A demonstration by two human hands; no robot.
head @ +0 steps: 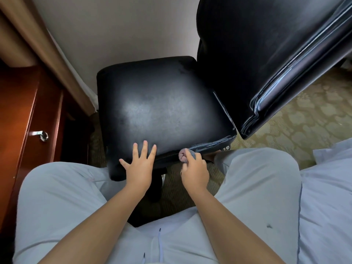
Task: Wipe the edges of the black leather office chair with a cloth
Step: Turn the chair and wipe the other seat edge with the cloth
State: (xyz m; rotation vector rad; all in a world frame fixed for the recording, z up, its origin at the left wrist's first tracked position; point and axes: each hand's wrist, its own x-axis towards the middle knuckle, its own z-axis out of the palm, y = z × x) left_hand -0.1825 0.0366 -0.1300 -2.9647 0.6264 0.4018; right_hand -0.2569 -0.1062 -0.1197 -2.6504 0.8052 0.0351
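The black leather office chair stands in front of me, its seat facing up and its backrest rising at the right. My left hand rests flat with spread fingers on the near edge of the seat. My right hand grips a small bunched grey cloth and presses it against the seat's near side edge, beside a worn, pale seam. Most of the cloth is hidden inside the fist.
A reddish wooden cabinet with a metal handle stands at the left, a pale wall behind the chair. Patterned carpet lies at the right. My knees in light trousers flank the chair; white bedding is at the right.
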